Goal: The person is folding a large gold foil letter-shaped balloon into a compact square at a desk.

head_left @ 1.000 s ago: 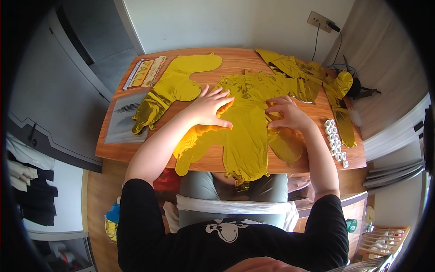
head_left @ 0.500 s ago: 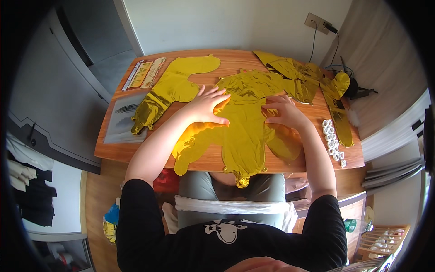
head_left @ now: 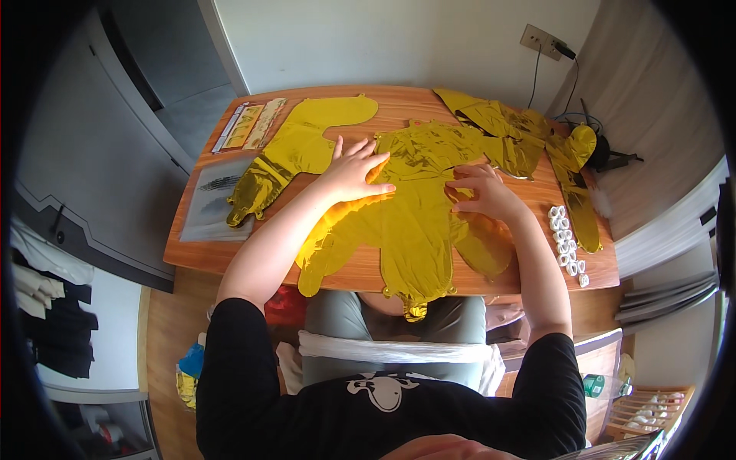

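A flat, uninflated gold foil balloon (head_left: 418,238) with several lobes lies in front of me. Its narrow, crinkled end hangs past the table's near edge. At the left side of its middle, my left hand (head_left: 354,175) rests with fingers spread and thumb stretched inward over the foil. My right hand (head_left: 484,192) lies on the opposite side, fingers loosely bent and apart, thumb pointing inward. Nothing is visibly gripped by either hand. Beyond the left forearm is another flat gold foil balloon (head_left: 314,134), curved in shape.
More gold foil (head_left: 521,130) covers the far right of the wooden table (head_left: 207,257). White rolls (head_left: 563,241) stand grouped at the right edge. At left lie printed strips (head_left: 249,126) and a clear plastic sheet (head_left: 216,203). A wall socket (head_left: 537,40) with cables is behind.
My left hand has slid slightly away from me along the foil, its thumb now farther up the balloon. My right hand has barely moved. The whole view has shifted a little.
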`<state>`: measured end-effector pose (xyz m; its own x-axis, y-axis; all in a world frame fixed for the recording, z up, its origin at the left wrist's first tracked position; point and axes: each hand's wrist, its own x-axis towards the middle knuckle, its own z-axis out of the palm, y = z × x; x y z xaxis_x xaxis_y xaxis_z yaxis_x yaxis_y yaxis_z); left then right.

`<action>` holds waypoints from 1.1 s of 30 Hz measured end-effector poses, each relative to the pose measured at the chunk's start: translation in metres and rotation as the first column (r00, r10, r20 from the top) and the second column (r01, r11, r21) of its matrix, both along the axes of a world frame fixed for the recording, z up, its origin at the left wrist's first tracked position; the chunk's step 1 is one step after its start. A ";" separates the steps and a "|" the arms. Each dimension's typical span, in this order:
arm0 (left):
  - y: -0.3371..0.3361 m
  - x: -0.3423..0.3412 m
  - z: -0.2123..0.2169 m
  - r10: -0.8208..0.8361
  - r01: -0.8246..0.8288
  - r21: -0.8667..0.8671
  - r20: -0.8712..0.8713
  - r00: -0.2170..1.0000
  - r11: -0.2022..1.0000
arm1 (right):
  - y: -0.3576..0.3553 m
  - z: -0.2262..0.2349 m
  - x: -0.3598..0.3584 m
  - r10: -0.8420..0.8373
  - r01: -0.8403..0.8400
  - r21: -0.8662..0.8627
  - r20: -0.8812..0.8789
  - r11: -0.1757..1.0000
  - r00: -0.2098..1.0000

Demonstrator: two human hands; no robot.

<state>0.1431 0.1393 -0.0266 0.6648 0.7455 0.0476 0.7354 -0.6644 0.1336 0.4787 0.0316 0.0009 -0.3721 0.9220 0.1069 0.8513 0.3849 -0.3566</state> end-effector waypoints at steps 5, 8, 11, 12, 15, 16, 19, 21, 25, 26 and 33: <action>0.001 -0.001 -0.004 -0.006 0.006 0.030 0.003 1.000 1.000 | -0.001 0.000 -0.001 -0.007 0.007 0.000 -0.010 1.000 1.000; 0.002 -0.001 -0.005 0.011 -0.011 0.054 0.007 1.000 0.998 | -0.001 0.001 -0.002 -0.008 0.008 -0.001 -0.011 1.000 1.000; 0.004 -0.001 -0.005 0.052 -0.054 0.066 0.023 0.998 0.996 | 0.000 0.002 -0.003 -0.002 0.002 -0.006 -0.015 1.000 1.000; 0.004 -0.003 -0.005 0.039 -0.041 0.063 0.040 0.998 0.997 | -0.001 0.003 -0.003 -0.002 0.002 -0.006 -0.015 1.000 1.000; 0.002 0.000 0.001 0.029 -0.029 0.000 0.039 0.999 1.000 | -0.002 0.000 -0.001 -0.013 0.013 0.010 -0.006 1.000 1.000; 0.000 0.002 0.004 0.035 -0.034 -0.058 0.021 0.999 0.998 | -0.002 -0.002 0.000 -0.015 0.015 0.005 -0.011 1.000 1.000; -0.002 -0.003 0.005 -0.073 0.074 -0.044 0.010 0.997 0.996 | -0.001 -0.001 0.001 -0.016 0.016 0.000 -0.017 1.000 1.000; -0.004 -0.006 0.003 -0.077 0.078 -0.035 0.017 0.997 0.996 | 0.000 -0.001 -0.002 -0.015 0.015 -0.003 -0.020 1.000 1.000; -0.008 -0.004 0.004 -0.060 0.060 -0.018 0.038 0.998 0.998 | -0.002 0.002 -0.002 -0.014 0.013 -0.011 -0.024 1.000 1.000; -0.008 -0.004 0.005 -0.059 0.060 -0.018 0.037 0.998 0.998 | -0.002 0.002 -0.002 -0.014 0.014 -0.012 -0.025 1.000 1.000; -0.003 -0.005 0.001 -0.024 0.024 -0.018 -0.006 1.000 1.000 | -0.001 0.000 -0.003 -0.002 0.002 0.022 -0.026 1.000 1.000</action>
